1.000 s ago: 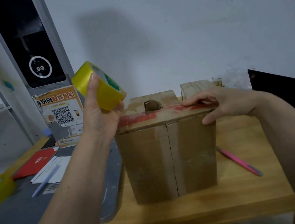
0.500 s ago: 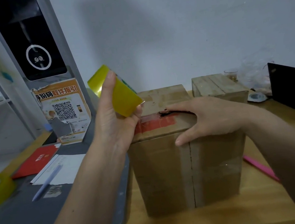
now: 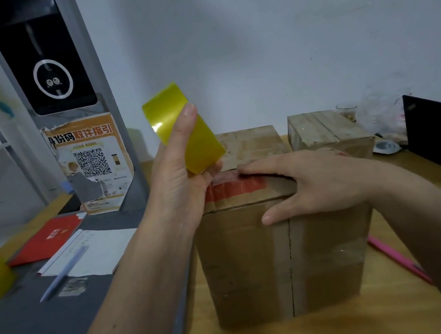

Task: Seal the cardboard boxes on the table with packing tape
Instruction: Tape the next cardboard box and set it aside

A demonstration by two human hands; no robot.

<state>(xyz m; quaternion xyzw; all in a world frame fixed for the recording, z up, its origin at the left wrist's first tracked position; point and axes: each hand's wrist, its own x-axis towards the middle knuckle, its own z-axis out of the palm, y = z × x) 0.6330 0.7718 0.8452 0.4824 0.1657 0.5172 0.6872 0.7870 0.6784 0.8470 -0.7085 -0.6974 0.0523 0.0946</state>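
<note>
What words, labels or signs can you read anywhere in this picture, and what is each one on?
"身份码取件指引": orange headline on the torn poster, its first character partly torn away.
QR code on the same poster: a code, no readable text; the small print beneath is too blurred.
Red booklet: a white mark, too small to read.
Red strip on the cardboard box: no legible letters.
Black panel: a white ring with two eyes, no words.

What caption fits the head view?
Left hand holds yellow tape roll; right hand presses cardboard box.
</note>
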